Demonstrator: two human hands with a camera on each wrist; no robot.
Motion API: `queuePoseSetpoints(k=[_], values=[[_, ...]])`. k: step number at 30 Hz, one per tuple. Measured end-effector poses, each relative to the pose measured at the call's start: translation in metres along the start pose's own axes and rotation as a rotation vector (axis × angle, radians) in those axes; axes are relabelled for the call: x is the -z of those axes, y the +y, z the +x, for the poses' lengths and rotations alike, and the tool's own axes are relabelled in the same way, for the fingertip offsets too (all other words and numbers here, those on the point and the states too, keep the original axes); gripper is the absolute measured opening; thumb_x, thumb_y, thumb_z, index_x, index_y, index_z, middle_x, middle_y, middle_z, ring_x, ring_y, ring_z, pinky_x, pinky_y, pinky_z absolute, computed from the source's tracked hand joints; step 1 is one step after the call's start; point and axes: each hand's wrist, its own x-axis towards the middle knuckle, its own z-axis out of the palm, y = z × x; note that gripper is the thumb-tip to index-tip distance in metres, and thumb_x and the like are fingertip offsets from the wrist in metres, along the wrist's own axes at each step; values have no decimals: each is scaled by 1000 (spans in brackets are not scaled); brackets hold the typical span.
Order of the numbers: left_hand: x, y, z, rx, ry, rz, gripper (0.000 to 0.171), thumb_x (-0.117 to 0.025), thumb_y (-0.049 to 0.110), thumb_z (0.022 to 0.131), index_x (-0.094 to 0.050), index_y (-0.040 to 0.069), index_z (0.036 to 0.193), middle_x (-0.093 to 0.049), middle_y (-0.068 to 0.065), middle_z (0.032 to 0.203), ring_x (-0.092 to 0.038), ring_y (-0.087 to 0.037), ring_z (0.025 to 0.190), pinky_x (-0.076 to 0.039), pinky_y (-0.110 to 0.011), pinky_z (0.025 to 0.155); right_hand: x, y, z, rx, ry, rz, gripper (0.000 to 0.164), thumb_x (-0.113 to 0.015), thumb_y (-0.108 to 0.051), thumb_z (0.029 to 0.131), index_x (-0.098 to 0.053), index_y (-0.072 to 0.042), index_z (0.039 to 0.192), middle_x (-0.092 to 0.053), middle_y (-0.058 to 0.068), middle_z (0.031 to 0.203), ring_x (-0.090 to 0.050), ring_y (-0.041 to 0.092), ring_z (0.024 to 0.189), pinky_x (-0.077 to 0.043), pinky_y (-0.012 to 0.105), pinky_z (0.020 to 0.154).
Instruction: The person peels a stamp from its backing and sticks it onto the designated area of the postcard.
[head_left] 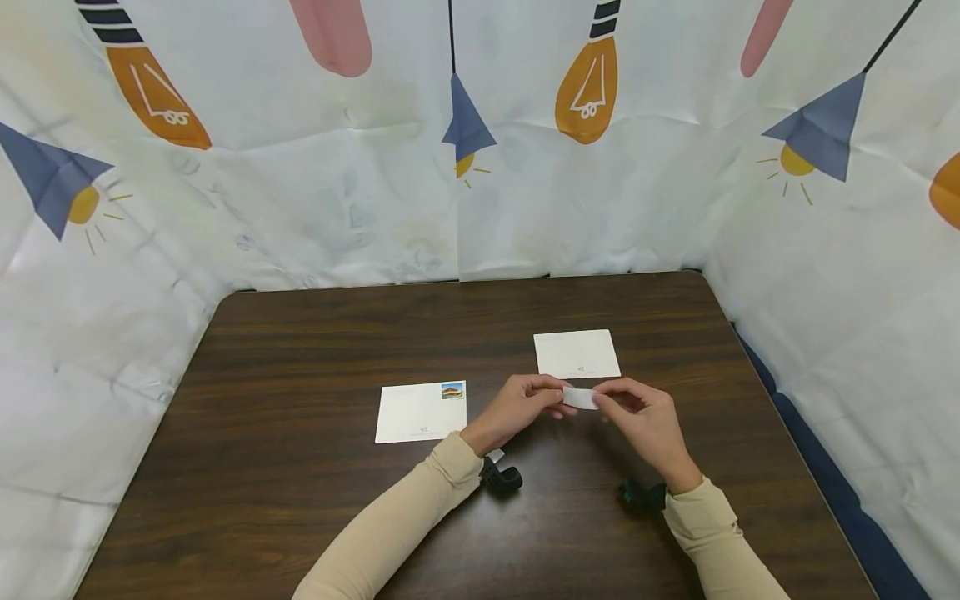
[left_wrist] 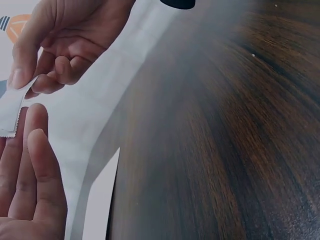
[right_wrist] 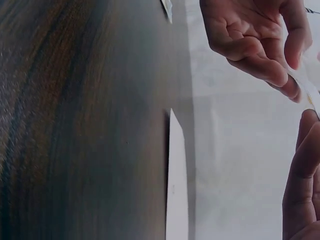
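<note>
Both hands hold a small white strip (head_left: 580,398) with toothed, stamp-like edges (left_wrist: 11,107), raised over the table. My left hand (head_left: 528,406) pinches its left end, while the thumb and fingers of my right hand (head_left: 643,418) grip the right end. In the right wrist view a bit of yellow shows on the strip's edge. Just beyond the hands lies a blank white postcard (head_left: 577,354) with small print at its bottom. Left of the left hand rests another white postcard (head_left: 420,421), bearing a colourful postage stamp (head_left: 452,391) in its upper right corner.
A dark wood-grain table (head_left: 300,350) carries both cards. White fabric (head_left: 337,192) printed with lamps and bulbs hangs along its back and sides. Dark cameras are strapped to both wrists, below beige sleeves (head_left: 405,521).
</note>
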Motion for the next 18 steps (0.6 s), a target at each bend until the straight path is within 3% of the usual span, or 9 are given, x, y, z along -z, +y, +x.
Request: queuePoseSetpoints(k=[9,18], values=[[-3,2,-4,29,17,104,27,-63,16,103,-71,0,123,-78,-27,106,-78,-11,90,-61,-48,91,0,3,0,-104,-18,-27,12,-77,-13,93,-76,-3,101,-74,6,88,-67,8,65,-60,27,62],[-3,-2,-3,18,14,176,26,-63,19,104,-74,1,120,-79,-24,102,-77,-39,100,-63,-44,86,-2,3,0,-211,-34,-42,19,-80,-18,92,-76,-2,101,-74,14,90,-67,8,65,-58,28,62]])
